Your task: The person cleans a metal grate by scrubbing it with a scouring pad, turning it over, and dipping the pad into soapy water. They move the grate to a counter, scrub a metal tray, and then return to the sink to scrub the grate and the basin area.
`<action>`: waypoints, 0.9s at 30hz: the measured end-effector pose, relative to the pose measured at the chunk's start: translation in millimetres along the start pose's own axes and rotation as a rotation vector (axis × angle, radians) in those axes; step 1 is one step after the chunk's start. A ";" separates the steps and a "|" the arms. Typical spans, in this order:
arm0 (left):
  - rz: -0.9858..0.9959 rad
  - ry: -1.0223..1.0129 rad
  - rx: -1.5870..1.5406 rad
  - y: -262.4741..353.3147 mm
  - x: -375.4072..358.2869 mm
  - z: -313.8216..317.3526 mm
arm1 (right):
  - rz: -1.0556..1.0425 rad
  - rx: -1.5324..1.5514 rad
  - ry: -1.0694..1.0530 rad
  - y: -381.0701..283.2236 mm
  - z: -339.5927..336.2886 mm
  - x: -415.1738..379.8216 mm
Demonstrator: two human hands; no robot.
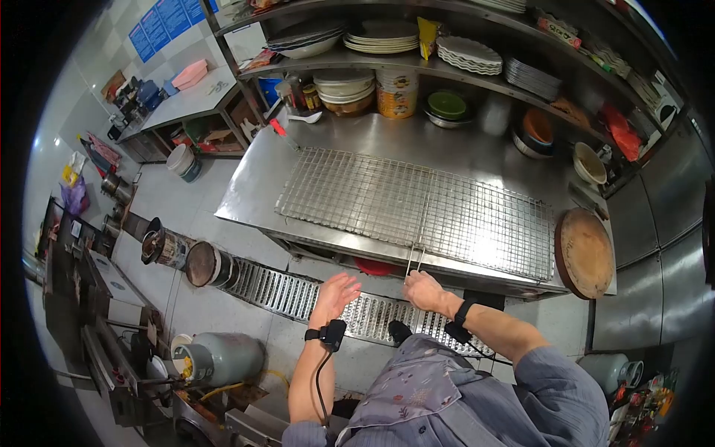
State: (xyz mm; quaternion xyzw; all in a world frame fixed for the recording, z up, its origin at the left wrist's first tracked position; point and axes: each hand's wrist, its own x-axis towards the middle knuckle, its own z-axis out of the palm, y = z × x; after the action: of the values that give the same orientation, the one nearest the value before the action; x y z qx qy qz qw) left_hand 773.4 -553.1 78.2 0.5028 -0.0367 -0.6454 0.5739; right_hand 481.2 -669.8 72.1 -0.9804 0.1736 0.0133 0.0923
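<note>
A wire grill basket [357, 190] lies opened out on the steel table [249, 167], its two mesh panels side by side. Its thin wire handles [415, 255] stick out over the table's front edge. My right hand [426, 290] is closed around the end of a handle. To its left, my left hand [337, 296] is held in the air in front of the table with fingers stretched out, touching nothing. A round wooden chopping board [585, 251] is at the table's right end, beside the mesh.
A red-handled tool [279, 128] and a white ladle [305, 117] lie at the table's back left. Shelves behind hold stacked plates [381, 36]. A cleaver [588, 200] lies behind the board. On the floor are a drain grate [279, 289] and a gas cylinder [227, 359].
</note>
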 end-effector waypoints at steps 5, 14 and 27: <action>0.046 0.040 0.018 -11.3 -28.7 -20.2 | 0.135 0.030 0.155 -19.4 -22.7 -14.3; 0.155 0.283 -0.094 -50.6 -152.9 -112.6 | -0.043 0.234 0.136 -56.6 -12.8 -43.1; 0.632 0.884 -0.607 -198.0 -396.8 -167.4 | -0.741 0.143 -0.424 -208.9 27.7 61.9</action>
State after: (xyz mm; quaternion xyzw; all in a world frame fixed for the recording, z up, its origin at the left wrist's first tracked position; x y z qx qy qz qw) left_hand 684.5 -88.9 113.0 0.5017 0.2426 -0.1567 0.8154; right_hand 611.1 -492.8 78.1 -0.9432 -0.2125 0.1682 0.1923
